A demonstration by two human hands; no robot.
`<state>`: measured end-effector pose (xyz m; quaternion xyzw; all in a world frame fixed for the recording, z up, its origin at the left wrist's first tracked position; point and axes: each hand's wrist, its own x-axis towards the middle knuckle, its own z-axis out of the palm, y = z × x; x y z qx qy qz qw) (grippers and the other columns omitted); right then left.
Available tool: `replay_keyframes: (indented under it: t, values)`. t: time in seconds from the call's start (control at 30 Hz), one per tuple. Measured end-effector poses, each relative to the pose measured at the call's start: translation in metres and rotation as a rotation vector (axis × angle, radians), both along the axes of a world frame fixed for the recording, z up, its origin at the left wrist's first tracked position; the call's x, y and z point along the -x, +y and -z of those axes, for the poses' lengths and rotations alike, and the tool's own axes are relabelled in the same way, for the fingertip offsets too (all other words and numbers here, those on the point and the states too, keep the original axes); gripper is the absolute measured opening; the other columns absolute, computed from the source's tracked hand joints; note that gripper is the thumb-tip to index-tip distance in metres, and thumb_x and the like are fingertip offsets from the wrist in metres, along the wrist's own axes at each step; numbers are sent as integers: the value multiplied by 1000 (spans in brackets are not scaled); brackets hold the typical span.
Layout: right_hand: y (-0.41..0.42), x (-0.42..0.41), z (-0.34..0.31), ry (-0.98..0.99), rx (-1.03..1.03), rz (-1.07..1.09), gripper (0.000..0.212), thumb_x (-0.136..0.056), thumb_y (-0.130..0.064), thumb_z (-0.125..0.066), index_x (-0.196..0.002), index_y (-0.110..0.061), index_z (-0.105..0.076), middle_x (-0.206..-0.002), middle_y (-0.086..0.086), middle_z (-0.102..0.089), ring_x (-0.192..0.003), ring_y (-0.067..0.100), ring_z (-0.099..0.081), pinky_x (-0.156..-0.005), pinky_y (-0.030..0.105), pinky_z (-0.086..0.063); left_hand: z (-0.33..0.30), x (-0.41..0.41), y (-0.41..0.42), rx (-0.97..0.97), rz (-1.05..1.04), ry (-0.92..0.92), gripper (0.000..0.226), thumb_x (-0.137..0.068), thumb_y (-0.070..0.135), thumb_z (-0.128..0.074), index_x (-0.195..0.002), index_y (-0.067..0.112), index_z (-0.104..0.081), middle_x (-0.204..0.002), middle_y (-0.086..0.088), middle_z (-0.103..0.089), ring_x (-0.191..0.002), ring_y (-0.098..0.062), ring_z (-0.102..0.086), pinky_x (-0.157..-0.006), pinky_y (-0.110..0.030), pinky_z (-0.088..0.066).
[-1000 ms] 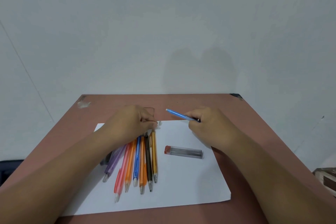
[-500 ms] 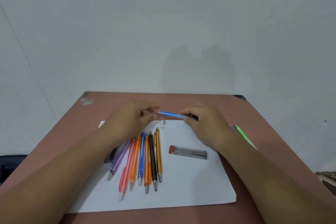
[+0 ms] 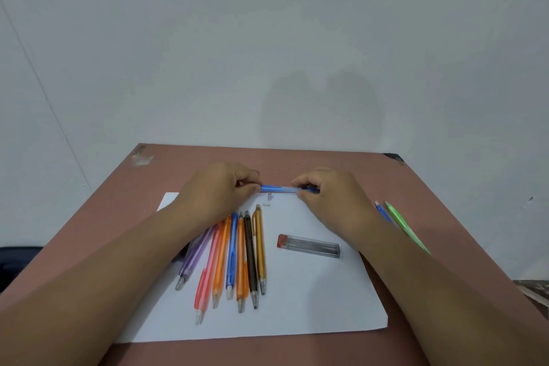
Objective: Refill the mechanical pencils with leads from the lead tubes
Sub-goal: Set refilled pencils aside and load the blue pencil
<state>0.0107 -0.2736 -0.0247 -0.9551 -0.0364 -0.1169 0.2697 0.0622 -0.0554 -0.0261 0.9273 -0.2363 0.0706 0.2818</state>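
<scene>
A blue mechanical pencil [image 3: 278,188] lies level between my hands above the far edge of the white paper [image 3: 312,300]. My left hand [image 3: 219,190] pinches its left end and my right hand [image 3: 329,193] grips its right end. A row of several pencils [image 3: 234,258], purple, pink, orange, blue, black and amber, lies on the paper's left half with tips toward me. A clear lead tube with a red cap [image 3: 309,246] lies on the paper to their right. Two small white bits [image 3: 268,200] rest just under the held pencil.
The paper lies on a reddish-brown table [image 3: 118,217] against a pale wall. A green pencil [image 3: 407,227] and a blue one [image 3: 383,212] lie on the table right of my right forearm. A dark object [image 3: 181,252] is partly hidden under my left forearm.
My left hand left the pencil row and took hold of the left end of the blue pencil. The pencil came down from a tilt to level.
</scene>
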Motion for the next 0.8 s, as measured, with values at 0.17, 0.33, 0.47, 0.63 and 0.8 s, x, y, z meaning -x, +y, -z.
replay_keyframes:
  t: [0.17, 0.33, 0.47, 0.63, 0.8]
  values:
    - [-2, -3, 3, 49, 47, -12, 23, -100, -19, -61, -115, -28, -76, -99, -17, -64, -93, 3, -56, -70, 7, -38, 0, -1, -3, -80, 33, 6, 18, -96, 34, -62, -109, 33, -76, -103, 14, -71, -85, 1, -57, -69, -17, -48]
    - [-3, 1, 1, 22, 15, 1, 23, -96, -21, -66, -117, -25, -74, -106, -14, -66, -97, 2, -58, -74, 4, -38, 1, 0, -2, -79, 38, 18, 20, -97, 37, -61, -111, 34, -74, -107, 14, -71, -88, -1, -59, -72, -21, -51]
    - [-5, 13, -12, -29, -22, -47, 19, -89, -36, -75, -107, -33, -75, -102, -22, -65, -94, -4, -59, -80, 13, -46, -2, 2, 1, -12, 16, 6, 26, -99, 39, -56, -121, 33, -71, -124, 13, -67, -104, -3, -58, -81, -22, -48]
    - [-6, 35, -33, 288, 112, -191, 46, -66, -60, -85, -106, -41, -74, -97, -23, -64, -86, -2, -55, -71, 16, -41, -12, 9, 13, 111, -28, 21, 26, -98, 46, -55, -119, 38, -67, -110, 19, -68, -95, 2, -57, -80, -26, -49]
    - [-4, 40, -30, 334, 244, -288, 43, -73, -54, -84, -111, -36, -74, -94, -21, -63, -82, -7, -51, -69, 15, -36, -18, 16, 17, 118, 2, -15, 16, -98, 43, -56, -111, 43, -66, -96, 29, -58, -91, 9, -53, -73, -15, -40]
